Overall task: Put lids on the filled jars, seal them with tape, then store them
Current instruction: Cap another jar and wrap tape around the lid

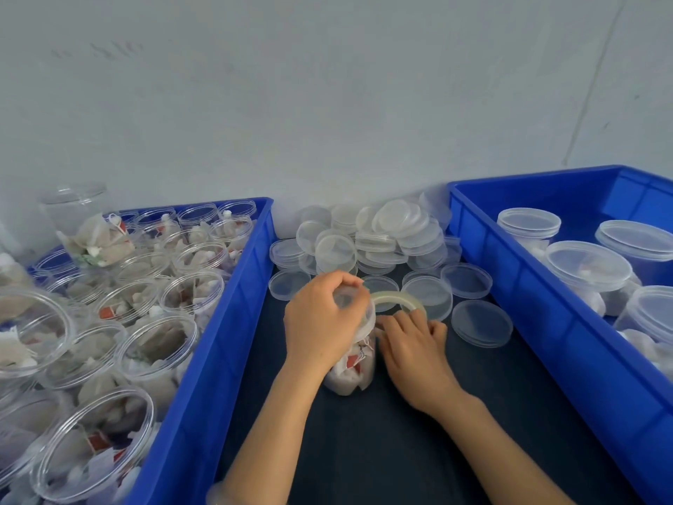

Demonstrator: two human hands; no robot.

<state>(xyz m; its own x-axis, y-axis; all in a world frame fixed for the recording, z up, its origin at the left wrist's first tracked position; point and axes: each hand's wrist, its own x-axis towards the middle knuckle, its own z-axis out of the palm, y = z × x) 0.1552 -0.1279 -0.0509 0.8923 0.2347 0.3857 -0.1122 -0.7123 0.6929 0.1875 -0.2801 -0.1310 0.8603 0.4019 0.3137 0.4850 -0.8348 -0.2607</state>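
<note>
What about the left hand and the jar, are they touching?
Touching. The head view shows the left hand curled over the lid of the jar, gripping it from above; the right hand holds the tape beside it.

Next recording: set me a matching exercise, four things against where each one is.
Things
1. open jars
2. lidded jars
3. loose lids
4. tape roll

Places
A. in the right hand, beside the jar that the left hand grips
B. left blue bin
C. heaped on the dark surface by the wall
D. right blue bin

Pairs: 1-B, 2-D, 3-C, 4-A
</note>
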